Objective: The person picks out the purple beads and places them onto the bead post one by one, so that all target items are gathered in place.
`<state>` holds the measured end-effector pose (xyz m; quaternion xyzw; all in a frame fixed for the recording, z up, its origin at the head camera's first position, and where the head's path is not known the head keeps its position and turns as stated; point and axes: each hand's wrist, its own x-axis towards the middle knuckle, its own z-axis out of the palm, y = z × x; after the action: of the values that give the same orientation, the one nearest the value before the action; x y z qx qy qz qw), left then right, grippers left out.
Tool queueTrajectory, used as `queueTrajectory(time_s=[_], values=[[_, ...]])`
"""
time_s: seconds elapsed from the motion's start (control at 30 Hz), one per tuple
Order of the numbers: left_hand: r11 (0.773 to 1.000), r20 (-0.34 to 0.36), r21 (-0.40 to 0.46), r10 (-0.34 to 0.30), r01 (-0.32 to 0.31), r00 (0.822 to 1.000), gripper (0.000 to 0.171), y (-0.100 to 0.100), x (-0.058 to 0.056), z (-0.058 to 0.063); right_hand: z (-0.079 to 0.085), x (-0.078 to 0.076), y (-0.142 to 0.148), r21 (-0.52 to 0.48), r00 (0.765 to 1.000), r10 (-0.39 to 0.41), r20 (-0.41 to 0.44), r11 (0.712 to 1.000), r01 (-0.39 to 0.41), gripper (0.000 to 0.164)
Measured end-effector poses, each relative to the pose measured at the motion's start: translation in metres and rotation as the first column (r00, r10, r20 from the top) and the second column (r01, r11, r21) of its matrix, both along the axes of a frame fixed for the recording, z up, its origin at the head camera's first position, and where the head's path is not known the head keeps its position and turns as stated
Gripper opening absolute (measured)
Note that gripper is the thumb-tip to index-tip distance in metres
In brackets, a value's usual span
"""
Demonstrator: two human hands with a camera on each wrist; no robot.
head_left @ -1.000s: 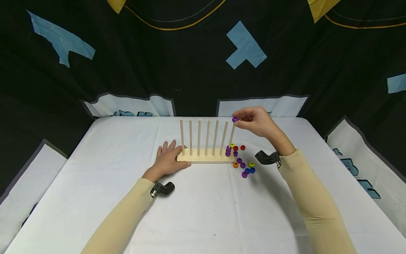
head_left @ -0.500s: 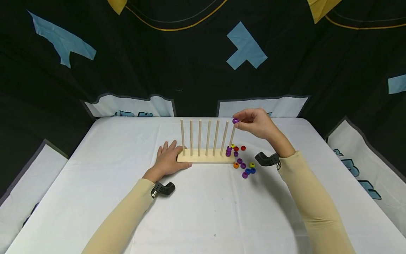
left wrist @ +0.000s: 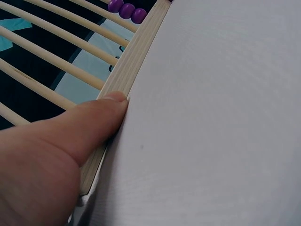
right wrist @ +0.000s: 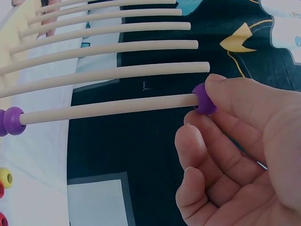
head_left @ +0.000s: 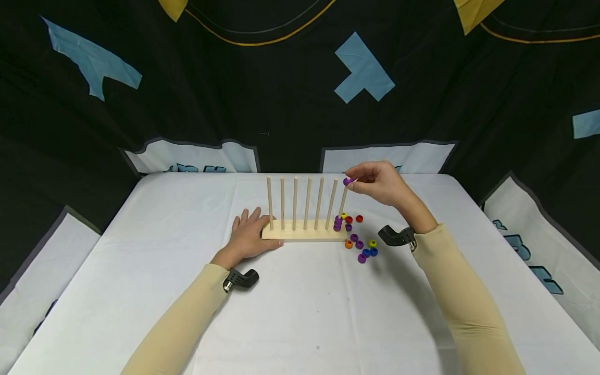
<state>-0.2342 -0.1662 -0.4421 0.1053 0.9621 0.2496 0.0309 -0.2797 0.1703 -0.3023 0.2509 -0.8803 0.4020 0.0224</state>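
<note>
A wooden peg rack [head_left: 304,237] stands on the table with several upright pegs in a row. My left hand [head_left: 247,237] grips its left end, thumb along the front edge and index finger behind, other fingers spread. In the left wrist view the thumb [left wrist: 101,110] lies against the base. My right hand [head_left: 378,182] pinches a purple bead [right wrist: 205,99] between thumb and fingers at the top of the rightmost peg [right wrist: 108,108]. The peg's end sits in the bead's hole. Lower on that peg, purple beads [head_left: 337,224] are stacked at the base.
Loose beads lie right of the rack: red [head_left: 359,219], orange [head_left: 348,244], yellow [head_left: 372,243], blue [head_left: 373,252] and purple [head_left: 362,258]. A white cloth covers the table [head_left: 300,312]. Behind it hangs a dark curtain [head_left: 234,104].
My right hand has lowered slightly, and the purple bead has come down a little over the tip of the rightmost peg. The left hand and the rack stay where they were.
</note>
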Motion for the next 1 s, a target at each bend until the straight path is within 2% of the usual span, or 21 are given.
queueTrajectory(time_s=[0.57, 1.0], values=[[1.000, 0.001, 0.015, 0.005, -0.005, 1.000, 0.074, 0.001, 0.001, 0.001, 0.000, 0.001, 0.007, -0.009, 1.000, 0.005, -0.015, 1.000, -0.005, 0.029], [1.000, -0.002, 0.002, 0.006, -0.006, 1.000, 0.075, 0.001, 0.001, 0.002, -0.012, 0.003, 0.015, 0.002, 0.998, -0.029, 0.049, 1.000, 0.029, 0.029]])
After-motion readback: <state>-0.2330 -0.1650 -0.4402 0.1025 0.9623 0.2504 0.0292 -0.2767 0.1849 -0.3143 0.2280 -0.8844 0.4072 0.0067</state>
